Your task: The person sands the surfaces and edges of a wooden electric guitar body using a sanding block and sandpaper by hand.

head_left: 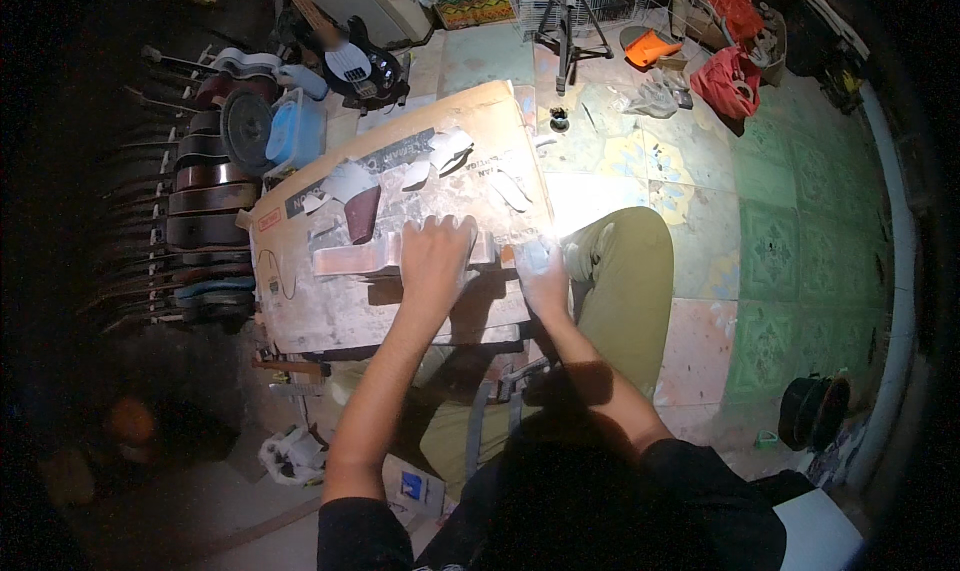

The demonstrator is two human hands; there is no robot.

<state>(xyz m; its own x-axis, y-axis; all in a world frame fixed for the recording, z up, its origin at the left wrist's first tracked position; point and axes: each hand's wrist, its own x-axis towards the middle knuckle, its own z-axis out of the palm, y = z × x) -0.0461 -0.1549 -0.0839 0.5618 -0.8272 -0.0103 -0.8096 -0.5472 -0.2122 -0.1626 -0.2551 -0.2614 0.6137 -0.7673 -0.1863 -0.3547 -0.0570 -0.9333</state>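
A long pinkish-brown wooden piece [355, 260] lies across a dusty cardboard-covered board [400, 316] in front of me. My left hand [437, 254] reaches over its middle, fingers curled down on the far side. At its right end is my right hand [543, 273], closed around the end, with pale bluish dust or glare on the fingers. What the right palm covers is hidden. Beyond the wood lie a dark red sheet of sandpaper [362, 216] and torn pale paper pieces [440, 158]. Dark shadows fall below the left hand.
Several guitars [212, 199] stand in a row at the left, near a blue plastic container [297, 131]. A black electric guitar [362, 71] leans at the back. A tripod [568, 31], an orange scoop [652, 48] and a red bag [727, 83] are on the tiled floor.
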